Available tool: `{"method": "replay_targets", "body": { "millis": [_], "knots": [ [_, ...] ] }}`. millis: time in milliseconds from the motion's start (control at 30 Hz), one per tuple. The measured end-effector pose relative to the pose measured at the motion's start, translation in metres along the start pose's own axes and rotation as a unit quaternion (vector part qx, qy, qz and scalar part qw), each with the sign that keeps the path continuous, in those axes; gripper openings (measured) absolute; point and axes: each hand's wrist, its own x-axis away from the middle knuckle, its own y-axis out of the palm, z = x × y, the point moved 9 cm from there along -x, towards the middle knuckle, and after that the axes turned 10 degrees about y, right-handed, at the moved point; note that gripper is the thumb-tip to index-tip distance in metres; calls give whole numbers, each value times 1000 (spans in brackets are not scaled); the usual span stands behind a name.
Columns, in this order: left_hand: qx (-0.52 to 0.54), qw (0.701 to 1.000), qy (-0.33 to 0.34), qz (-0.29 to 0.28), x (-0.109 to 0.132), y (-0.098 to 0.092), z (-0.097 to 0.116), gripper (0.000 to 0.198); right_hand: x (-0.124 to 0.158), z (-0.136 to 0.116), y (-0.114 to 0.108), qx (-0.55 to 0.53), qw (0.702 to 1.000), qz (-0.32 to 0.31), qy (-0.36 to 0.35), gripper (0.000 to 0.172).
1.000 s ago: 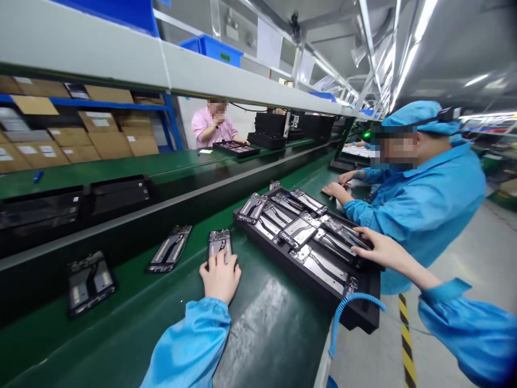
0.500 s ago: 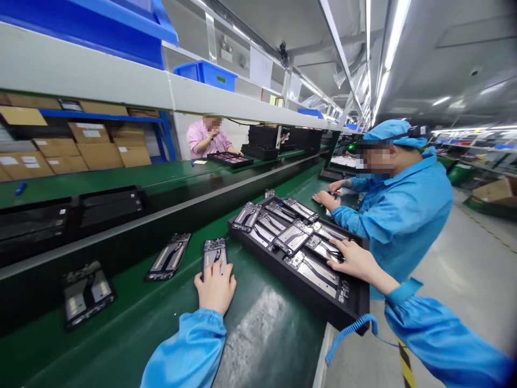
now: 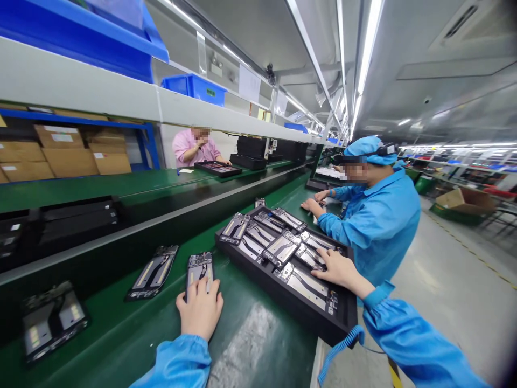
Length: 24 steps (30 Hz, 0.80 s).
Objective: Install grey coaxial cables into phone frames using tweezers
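My left hand [image 3: 200, 310] curls over the lower end of an opened phone body [image 3: 201, 265] on the green bench, thumb and fingers around its sides. My right hand [image 3: 339, 269] has its fingers apart, with the tips touching a phone body [image 3: 309, 255] in a black tray [image 3: 278, 296]. Several phone bodies with bare circuit boards and dark flex cables lie in this tray, some overlapping. One phone body [image 3: 233, 228] rests across the tray's left rim. Left of my left hand lie a tilted phone body [image 3: 153, 273] and another [image 3: 54, 320].
A blue coiled cord [image 3: 341, 345] hangs at the tray's near corner. Beyond the tray, a co-worker in blue [image 3: 375, 210] works at the bench. Across the raised divider sits a person in pink [image 3: 194, 148]. Black trays [image 3: 76, 218] stand at left; blue bins [image 3: 196, 89] sit overhead.
My view has turned a little to the right, so everything appears farther left. Both hands keep almost the same places on the phone bodies.
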Motion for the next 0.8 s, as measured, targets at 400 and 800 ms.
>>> {"method": "replay_targets", "body": {
  "millis": [400,800],
  "knots": [
    [5,1000,5,8,0,-1,0,30,6,3,-3,-14,1000,-2,-18,65],
    [-1,1000,9,-10,-1,-1,1,28,6,6,2,-26,999,-24,-39,66]
  ]
}}
